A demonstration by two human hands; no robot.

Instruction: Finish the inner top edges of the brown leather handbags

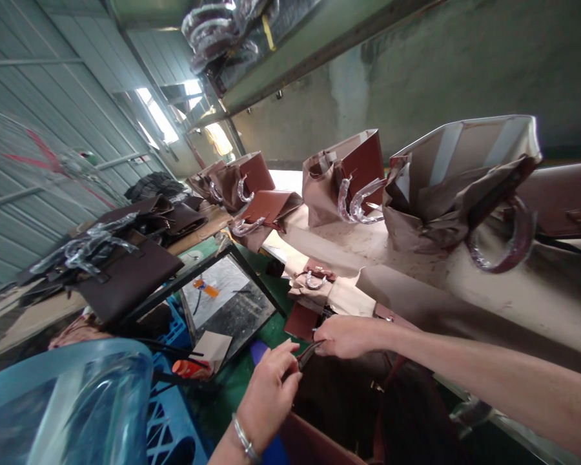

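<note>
My right hand is closed, its fingertips on a thin brown strap that runs across to my left hand. My left hand, with a silver bangle at the wrist, pinches the other end of that strap between thumb and fingers. Below both hands is a large handbag with a dark brown inside, partly hidden by my forearms. Just beyond my right hand, a smaller red-brown and beige handbag has a plastic-wrapped handle.
Several half-open handbags with wrapped handles line the beige bench. Dark bags are piled at the left. A black-framed table carries an orange bottle. Blue crates and a translucent blue tub stand near my left side.
</note>
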